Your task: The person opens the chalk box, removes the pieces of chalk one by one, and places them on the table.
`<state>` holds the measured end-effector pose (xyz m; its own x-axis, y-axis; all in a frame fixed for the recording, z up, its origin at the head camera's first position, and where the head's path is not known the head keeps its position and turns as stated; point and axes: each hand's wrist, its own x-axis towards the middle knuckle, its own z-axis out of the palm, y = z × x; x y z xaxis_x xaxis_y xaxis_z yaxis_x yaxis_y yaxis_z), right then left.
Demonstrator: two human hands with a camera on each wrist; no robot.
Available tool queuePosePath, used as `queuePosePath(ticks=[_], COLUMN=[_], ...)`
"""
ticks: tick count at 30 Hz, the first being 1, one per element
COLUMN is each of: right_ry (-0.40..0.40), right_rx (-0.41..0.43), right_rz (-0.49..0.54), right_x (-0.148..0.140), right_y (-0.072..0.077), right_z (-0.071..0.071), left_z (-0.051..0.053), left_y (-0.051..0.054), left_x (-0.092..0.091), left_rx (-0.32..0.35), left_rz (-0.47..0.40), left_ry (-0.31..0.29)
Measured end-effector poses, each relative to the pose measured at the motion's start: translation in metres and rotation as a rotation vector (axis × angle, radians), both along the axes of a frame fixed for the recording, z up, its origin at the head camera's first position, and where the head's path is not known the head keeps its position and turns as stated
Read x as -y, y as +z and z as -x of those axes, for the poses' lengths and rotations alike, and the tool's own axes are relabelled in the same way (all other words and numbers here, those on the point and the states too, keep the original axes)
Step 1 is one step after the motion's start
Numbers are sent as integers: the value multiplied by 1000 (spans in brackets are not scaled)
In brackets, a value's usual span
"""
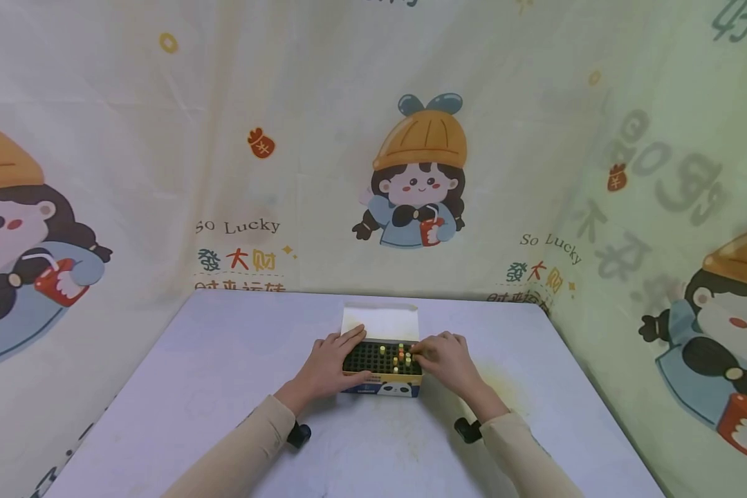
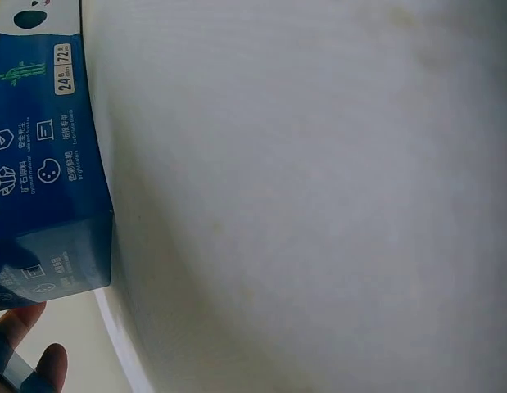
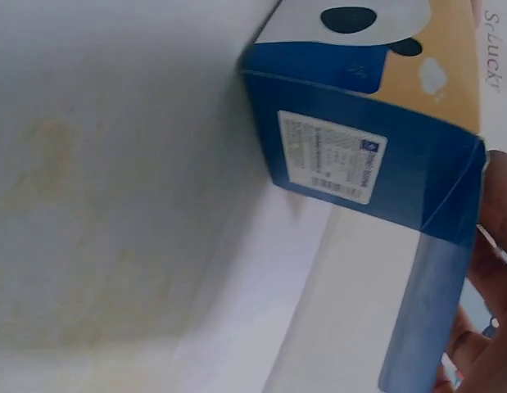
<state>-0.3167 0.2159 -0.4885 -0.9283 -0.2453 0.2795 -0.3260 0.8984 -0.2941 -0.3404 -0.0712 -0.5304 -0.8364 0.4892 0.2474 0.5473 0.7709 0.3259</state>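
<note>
A blue and yellow chalk box (image 1: 381, 389) with a panda printed on it stands on the table, its white lid (image 1: 380, 319) raised at the back. Inside is a black holed tray (image 1: 362, 360); several yellow, orange and pale chalk sticks (image 1: 401, 356) stand in its right part. My left hand (image 1: 331, 363) holds the box at its left end, thumb along the front edge and fingers toward the back. At the tray's right end my right hand (image 1: 449, 361) pinches a small chalk stick, mostly hidden by the fingertips.
The white table (image 1: 224, 387) carries faint yellowish stains to the right of the box. Printed cloth (image 1: 324, 173) hangs behind the table and at both sides. A black wrist device (image 1: 299, 436) sits under the left wrist, another (image 1: 468, 430) under the right.
</note>
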Motion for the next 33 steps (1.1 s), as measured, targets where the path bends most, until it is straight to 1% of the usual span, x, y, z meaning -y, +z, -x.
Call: queuePosePath(ticks=[5,11,22,29,33], right_ry=[-9,-8,-3,7,21], right_rx=[19,20,3,1,-7], right_rz=[-37,-63,-53,-65,-76], right_x=[3,6,6,5,6], right_y=[4,6,4,3,3], right_z=[1,0,-1,-1,-2], left_z=[0,-1,-1,-1,-1], left_y=[0,-1,-2,-1,-1], left_x=[1,1,1,1,0], left_rx=[-6,-11,-31,-13,-15], left_rz=[-16,-14,-33,-35,-27], left_ry=[-5,-2,-4,-1,4])
